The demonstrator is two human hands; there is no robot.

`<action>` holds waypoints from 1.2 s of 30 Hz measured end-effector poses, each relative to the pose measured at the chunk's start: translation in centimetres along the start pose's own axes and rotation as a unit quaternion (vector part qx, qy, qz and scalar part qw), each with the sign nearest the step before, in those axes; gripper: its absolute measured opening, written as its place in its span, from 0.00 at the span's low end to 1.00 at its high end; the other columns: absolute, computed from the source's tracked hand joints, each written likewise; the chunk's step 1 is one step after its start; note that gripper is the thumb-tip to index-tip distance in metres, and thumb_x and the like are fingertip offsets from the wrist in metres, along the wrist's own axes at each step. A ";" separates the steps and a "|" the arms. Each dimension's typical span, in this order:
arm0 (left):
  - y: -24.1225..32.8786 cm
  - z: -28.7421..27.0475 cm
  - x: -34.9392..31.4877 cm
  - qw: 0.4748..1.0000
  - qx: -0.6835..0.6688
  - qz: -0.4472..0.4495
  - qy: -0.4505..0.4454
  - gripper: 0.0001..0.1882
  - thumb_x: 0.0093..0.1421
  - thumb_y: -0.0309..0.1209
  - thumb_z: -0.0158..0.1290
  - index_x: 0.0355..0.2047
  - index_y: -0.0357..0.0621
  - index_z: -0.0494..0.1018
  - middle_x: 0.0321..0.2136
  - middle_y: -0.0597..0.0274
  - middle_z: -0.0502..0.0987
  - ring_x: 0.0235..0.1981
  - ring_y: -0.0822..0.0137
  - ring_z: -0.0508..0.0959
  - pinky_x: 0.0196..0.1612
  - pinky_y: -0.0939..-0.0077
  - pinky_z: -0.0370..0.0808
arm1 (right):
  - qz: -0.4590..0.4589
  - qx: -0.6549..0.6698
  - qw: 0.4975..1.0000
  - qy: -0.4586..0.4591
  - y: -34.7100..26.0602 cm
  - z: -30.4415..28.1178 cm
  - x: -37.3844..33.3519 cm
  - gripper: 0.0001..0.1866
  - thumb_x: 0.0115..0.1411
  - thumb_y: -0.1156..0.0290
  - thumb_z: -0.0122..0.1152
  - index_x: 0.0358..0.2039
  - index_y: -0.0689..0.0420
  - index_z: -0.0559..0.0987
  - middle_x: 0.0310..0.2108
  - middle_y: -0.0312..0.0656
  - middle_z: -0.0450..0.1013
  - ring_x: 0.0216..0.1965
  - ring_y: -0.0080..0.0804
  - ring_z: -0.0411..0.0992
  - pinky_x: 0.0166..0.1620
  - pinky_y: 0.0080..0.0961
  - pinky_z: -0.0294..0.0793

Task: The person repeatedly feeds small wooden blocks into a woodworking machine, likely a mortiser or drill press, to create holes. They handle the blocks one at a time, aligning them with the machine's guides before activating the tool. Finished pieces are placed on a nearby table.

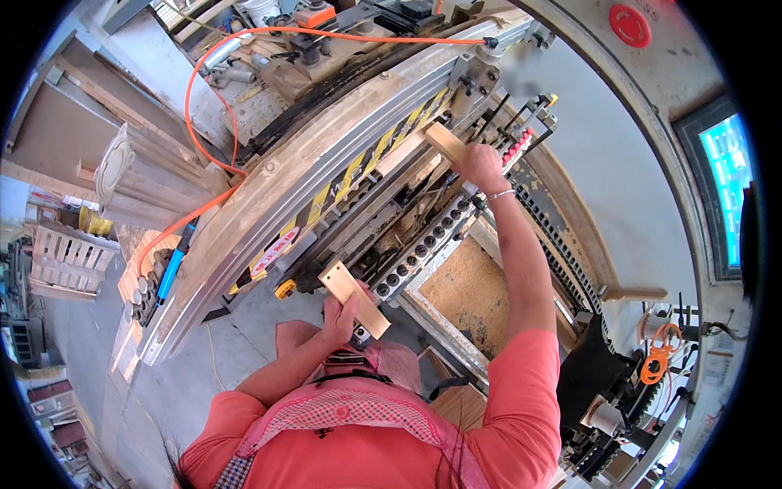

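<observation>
Close to my body, my left hand grips a short wooden board with small drilled holes near its upper end. My right hand reaches far forward with the arm stretched out. Its fingers are closed on the near end of another wooden block, which lies over the machine. Between my hands runs a metal rail with a row of round black parts. Beyond it are the dark inner parts of the machine, partly covered in wood dust. A bracelet sits on my right wrist.
A long beam with a yellow-black striped strip crosses in front of me. An orange hose loops over it at left. Sawdust fills a tray below my right arm. A red stop button and a lit screen are at right.
</observation>
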State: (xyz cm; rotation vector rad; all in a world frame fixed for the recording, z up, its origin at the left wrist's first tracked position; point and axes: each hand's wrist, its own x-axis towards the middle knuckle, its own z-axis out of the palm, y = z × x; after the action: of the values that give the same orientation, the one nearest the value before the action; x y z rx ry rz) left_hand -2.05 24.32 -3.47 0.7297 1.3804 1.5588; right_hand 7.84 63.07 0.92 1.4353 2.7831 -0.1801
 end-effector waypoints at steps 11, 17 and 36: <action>0.4 0.0 0.0 1.000 -0.013 0.004 0.002 0.14 0.60 0.32 0.40 0.41 0.35 0.65 0.30 0.58 0.74 0.32 0.70 0.74 0.36 0.76 0.71 | -0.034 -0.011 0.999 0.022 -1.0 -0.1 1.1 0.21 0.40 0.54 0.64 0.23 0.63 0.78 0.27 0.52 0.74 0.32 0.46 0.74 0.37 0.35 0.74; 0.3 0.0 0.0 0.999 -0.028 -0.022 0.008 0.14 0.61 0.32 0.39 0.42 0.35 0.65 0.31 0.58 0.74 0.33 0.70 0.74 0.38 0.76 0.71 | -0.030 -0.002 0.999 0.025 -1.6 0.0 1.9 0.22 0.39 0.54 0.65 0.23 0.63 0.78 0.27 0.52 0.74 0.33 0.46 0.74 0.38 0.35 0.73; 0.5 0.1 0.3 0.999 -0.027 -0.042 0.014 0.15 0.60 0.34 0.39 0.41 0.35 0.66 0.30 0.58 0.73 0.31 0.71 0.74 0.35 0.78 0.71 | 0.000 0.014 0.999 0.038 -1.7 1.0 2.2 0.20 0.39 0.56 0.63 0.23 0.62 0.79 0.27 0.52 0.74 0.33 0.45 0.74 0.38 0.34 0.74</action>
State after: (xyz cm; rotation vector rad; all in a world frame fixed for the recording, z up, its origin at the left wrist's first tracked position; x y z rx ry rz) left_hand -2.19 24.62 -3.00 0.6126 1.3670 1.5396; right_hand 5.12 63.81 -0.03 1.4798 2.8510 -0.1698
